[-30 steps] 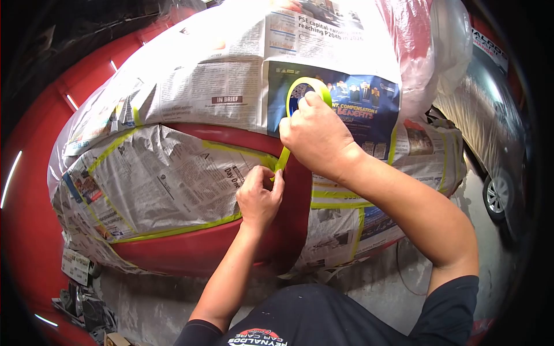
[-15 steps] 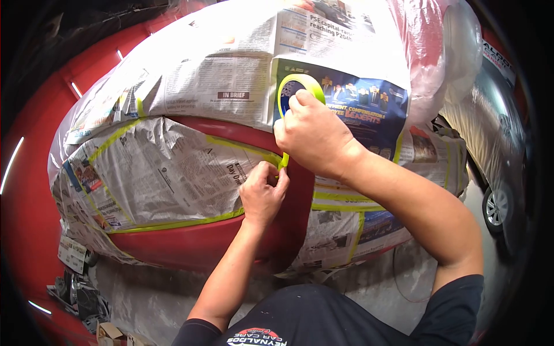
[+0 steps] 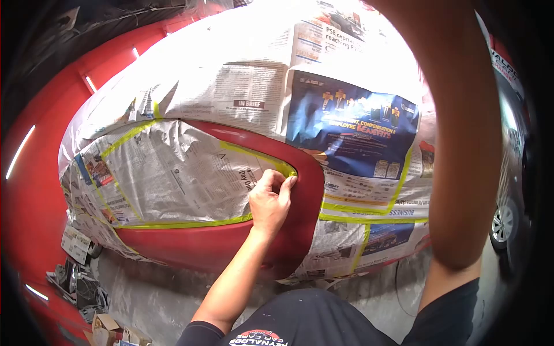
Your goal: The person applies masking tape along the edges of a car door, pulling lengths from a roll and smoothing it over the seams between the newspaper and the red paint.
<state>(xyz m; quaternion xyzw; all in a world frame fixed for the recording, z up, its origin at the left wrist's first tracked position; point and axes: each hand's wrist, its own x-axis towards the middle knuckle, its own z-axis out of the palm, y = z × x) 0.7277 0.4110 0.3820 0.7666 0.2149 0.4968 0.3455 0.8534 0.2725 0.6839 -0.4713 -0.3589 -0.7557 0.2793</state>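
Observation:
My left hand [image 3: 270, 200] is closed in a pinch at the right corner of a newspaper sheet [image 3: 179, 176]. Its thumb and fingertips press on yellow-green masking tape [image 3: 254, 153] that runs along the sheet's upper edge. Around that corner curves a bare strip of red car body panel [image 3: 306, 199]. On the right, my right forearm [image 3: 464, 144] reaches up past the top of the view. The right hand itself is out of sight, and no tape roll shows.
More newspaper [image 3: 355, 124], partly a blue printed page, covers the body above and to the right. Another car's wheel [image 3: 503, 224] stands at the right. Cardboard boxes [image 3: 107, 328] and dark parts [image 3: 75, 288] lie on the floor at lower left.
My right hand, which held the roll of masking tape close to the left hand, has swung up and out of view. My left hand stays at the newspaper's corner.

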